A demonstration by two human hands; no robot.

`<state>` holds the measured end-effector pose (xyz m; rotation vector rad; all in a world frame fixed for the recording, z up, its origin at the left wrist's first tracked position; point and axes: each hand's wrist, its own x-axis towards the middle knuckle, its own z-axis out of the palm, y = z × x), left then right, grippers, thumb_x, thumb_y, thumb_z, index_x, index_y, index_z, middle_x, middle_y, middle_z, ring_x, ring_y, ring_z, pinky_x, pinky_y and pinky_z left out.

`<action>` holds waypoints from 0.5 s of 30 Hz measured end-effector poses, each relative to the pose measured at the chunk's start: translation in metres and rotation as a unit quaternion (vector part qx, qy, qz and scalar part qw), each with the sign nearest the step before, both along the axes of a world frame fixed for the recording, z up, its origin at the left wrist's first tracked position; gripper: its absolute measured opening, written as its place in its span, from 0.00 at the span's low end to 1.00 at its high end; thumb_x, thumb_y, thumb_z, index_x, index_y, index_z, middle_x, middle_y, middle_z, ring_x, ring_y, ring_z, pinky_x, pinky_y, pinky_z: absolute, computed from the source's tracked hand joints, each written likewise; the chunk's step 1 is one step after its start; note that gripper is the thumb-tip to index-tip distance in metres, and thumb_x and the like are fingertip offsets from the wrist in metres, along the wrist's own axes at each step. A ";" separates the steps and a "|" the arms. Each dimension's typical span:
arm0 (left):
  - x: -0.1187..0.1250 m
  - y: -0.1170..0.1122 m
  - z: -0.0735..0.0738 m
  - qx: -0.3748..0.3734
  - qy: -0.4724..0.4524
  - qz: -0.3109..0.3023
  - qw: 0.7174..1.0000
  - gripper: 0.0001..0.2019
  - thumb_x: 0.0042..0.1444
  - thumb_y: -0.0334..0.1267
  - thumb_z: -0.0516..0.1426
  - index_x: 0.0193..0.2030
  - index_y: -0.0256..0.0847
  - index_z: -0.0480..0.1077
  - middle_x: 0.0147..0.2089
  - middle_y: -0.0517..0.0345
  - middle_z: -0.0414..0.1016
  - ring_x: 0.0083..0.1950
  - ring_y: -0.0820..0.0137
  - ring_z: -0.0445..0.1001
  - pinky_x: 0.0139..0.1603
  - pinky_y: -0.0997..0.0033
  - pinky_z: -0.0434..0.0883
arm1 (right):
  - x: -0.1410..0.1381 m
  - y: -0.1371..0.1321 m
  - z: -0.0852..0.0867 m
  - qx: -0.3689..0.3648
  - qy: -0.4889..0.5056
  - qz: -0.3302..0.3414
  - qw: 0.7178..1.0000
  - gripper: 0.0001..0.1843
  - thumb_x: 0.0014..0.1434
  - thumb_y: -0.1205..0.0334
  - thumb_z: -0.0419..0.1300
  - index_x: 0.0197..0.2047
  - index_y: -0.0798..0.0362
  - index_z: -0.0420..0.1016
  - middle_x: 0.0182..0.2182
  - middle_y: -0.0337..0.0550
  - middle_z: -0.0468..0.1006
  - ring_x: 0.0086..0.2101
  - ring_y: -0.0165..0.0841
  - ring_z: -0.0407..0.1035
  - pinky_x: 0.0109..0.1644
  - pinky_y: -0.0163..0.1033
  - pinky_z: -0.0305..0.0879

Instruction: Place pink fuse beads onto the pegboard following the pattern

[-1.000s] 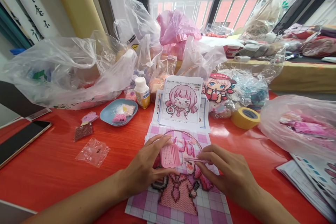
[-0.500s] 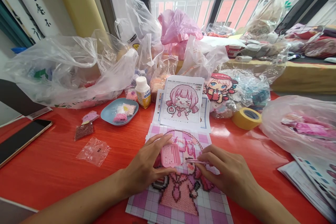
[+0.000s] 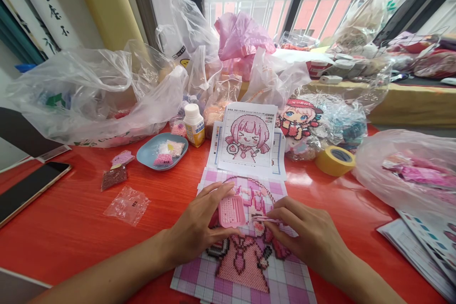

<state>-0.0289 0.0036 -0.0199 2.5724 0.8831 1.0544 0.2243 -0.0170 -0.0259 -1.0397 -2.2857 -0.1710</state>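
Note:
My left hand [image 3: 199, 223] grips a small pink bead tray [image 3: 231, 212] by its left side, thumb below and fingers above; small beads lie on its ridged floor. In my right hand [image 3: 302, 225] is a pair of pink tweezers [image 3: 265, 219], pinched between thumb and fingers, tips pointing left just beside the tray. Whether the tips hold a bead is too small to tell. Both hands are over a pegboard [image 3: 245, 285] with a purple and white checked ground, on which beads form a pink cartoon girl. Behind it leans a printed pattern [image 3: 247, 140] of the girl.
Left of the board are a blue dish [image 3: 146, 154] with bead packets, a white-capped bottle [image 3: 194, 126], an empty bag [image 3: 127, 205], a brown bead packet [image 3: 114, 178] and a phone [image 3: 32, 190]. Yellow tape [image 3: 335, 160] and a plastic bag [image 3: 409, 171] sit right. Several bags line the back.
The tweezers have turned slightly in my right hand, and their tips now look a little further apart. My left hand and the bead tray stay almost in place.

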 end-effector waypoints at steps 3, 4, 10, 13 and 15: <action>0.000 0.000 -0.001 0.000 -0.002 -0.003 1.000 0.36 0.58 0.50 0.56 0.68 0.42 0.45 0.52 0.44 0.76 0.59 0.57 0.72 0.59 0.51 0.70 | 0.000 0.000 0.000 0.004 0.004 0.000 1.000 0.07 0.64 0.61 0.55 0.34 0.52 0.71 0.28 0.37 0.73 0.24 0.23 0.67 0.22 0.30 0.53; 0.000 0.000 -0.002 -0.001 -0.002 -0.004 1.000 0.36 0.58 0.50 0.56 0.68 0.41 0.45 0.52 0.44 0.76 0.59 0.57 0.72 0.59 0.51 0.70 | 0.000 0.000 0.000 0.007 0.006 -0.001 1.000 0.07 0.64 0.61 0.55 0.35 0.52 0.71 0.28 0.37 0.73 0.24 0.23 0.67 0.22 0.30 0.53; 0.000 0.001 -0.007 -0.005 0.002 -0.015 1.000 0.37 0.57 0.49 0.57 0.68 0.40 0.46 0.53 0.43 0.76 0.60 0.57 0.71 0.60 0.51 0.69 | -0.002 -0.001 0.002 0.029 0.025 -0.005 0.999 0.06 0.63 0.61 0.56 0.36 0.53 0.70 0.28 0.38 0.73 0.24 0.22 0.67 0.22 0.30 0.55; -0.002 0.000 -0.009 -0.007 0.004 -0.024 1.000 0.37 0.57 0.49 0.57 0.68 0.39 0.46 0.53 0.42 0.75 0.61 0.56 0.69 0.59 0.52 0.70 | -0.003 -0.002 0.002 0.032 0.032 -0.005 0.999 0.04 0.63 0.62 0.56 0.38 0.53 0.69 0.29 0.38 0.73 0.24 0.22 0.67 0.22 0.30 0.57; -0.002 0.000 -0.009 -0.009 0.007 -0.031 0.999 0.36 0.57 0.49 0.57 0.67 0.38 0.48 0.54 0.41 0.75 0.62 0.56 0.69 0.60 0.53 0.69 | -0.003 -0.003 0.003 0.031 0.034 -0.003 0.999 0.04 0.63 0.62 0.56 0.38 0.53 0.69 0.30 0.38 0.73 0.25 0.23 0.67 0.23 0.30 0.57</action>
